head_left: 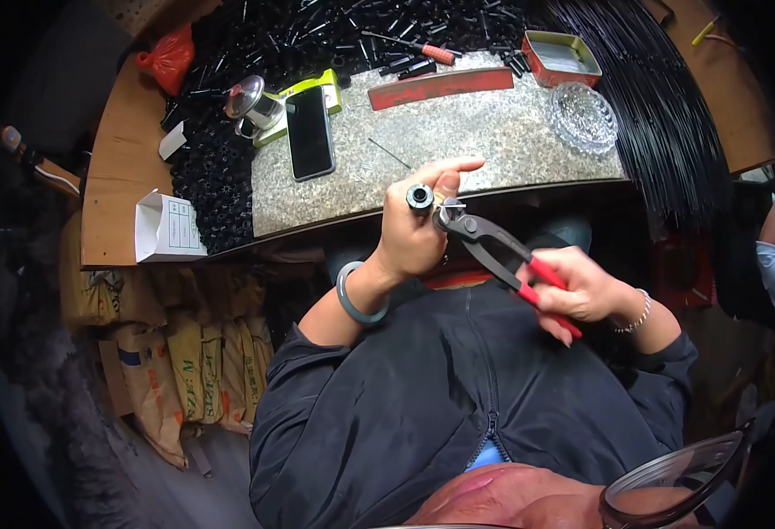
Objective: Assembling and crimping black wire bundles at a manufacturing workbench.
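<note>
My left hand point(408, 236) is closed around a black tubular part point(420, 197), whose round open end faces up; the index finger stretches out to the right. In my right hand point(584, 286) are red-handled pincers point(490, 249). Their jaws meet the front of my left fingers, close beside the tube, near a small bright metal piece point(453, 205). What exactly the jaws grip is too small to tell. A thin dark rod point(389, 152) shows just beyond my left hand, over the stone slab; I cannot tell whether it is held.
On the speckled slab point(493, 132) are a phone point(310, 132), a red-painted bar point(440, 88) and a glass dish point(582, 117). A red tin point(562, 58), a screwdriver point(436, 54) and a metal cup point(255, 104) stand around. Black parts point(273, 35) and long black rods point(643, 106) heap behind.
</note>
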### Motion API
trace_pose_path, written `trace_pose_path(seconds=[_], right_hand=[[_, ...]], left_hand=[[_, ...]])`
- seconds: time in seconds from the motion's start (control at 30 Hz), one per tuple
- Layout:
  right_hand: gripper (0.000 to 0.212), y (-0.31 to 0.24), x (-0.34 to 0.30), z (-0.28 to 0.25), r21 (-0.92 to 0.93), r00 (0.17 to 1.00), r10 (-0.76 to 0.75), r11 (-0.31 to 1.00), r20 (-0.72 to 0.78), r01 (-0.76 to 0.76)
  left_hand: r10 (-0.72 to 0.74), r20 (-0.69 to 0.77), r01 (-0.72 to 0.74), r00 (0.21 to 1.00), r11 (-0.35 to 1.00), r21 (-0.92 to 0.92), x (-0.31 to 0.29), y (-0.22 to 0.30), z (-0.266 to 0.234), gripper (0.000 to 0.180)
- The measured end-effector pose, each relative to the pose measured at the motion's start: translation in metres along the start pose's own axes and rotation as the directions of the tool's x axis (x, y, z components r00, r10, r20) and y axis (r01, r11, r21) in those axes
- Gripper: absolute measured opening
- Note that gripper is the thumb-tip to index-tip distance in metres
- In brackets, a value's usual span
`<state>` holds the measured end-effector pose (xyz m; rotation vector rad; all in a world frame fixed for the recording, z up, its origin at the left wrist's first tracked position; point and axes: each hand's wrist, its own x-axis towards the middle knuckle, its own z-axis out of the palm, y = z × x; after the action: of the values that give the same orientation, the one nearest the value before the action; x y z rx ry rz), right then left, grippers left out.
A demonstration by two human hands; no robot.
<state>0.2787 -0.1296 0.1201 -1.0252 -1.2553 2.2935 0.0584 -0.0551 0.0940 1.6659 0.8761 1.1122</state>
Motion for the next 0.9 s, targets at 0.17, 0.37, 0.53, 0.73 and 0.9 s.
trace_pose_path(seconds=[0.17, 0.37, 0.53, 0.73, 0.9], right_hand=[[0.057, 0.004, 0.004, 0.003, -0.779, 0.886, -0.409, 0.620, -0.219, 0.093], [0.028, -0.003, 0.010, -0.003, -0.109, 0.991, 0.128, 0.986, 0.039, -0.123], [0.061, 0.005, 0.014, -0.004, -0.775, 0.869, -0.482, 0.590, -0.115, 0.225], [0.052, -0.001, 0.015, -0.009, -0.786, 0.896, -0.440, 0.576, -0.063, 0.227], [0.048, -0.004, 0.013, -0.012, -0.730, 0.865, -0.499, 0.611, -0.054, 0.307]], left_hand=[[0.005, -0.053, -0.011, 0.999, 0.993, -0.115, 0.003, -0.007, 0.007, 0.037], [0.011, -0.054, -0.017, 0.998, 0.994, -0.108, 0.002, -0.008, 0.007, 0.035], [-0.106, -0.028, 0.101, 0.994, 0.985, -0.139, 0.001, -0.004, 0.006, 0.028], [-0.021, -0.088, 0.016, 0.996, 0.998, -0.056, 0.000, -0.012, 0.009, 0.034], [-0.011, -0.100, 0.003, 0.995, 0.997, -0.078, 0.000, -0.016, 0.012, 0.033]])
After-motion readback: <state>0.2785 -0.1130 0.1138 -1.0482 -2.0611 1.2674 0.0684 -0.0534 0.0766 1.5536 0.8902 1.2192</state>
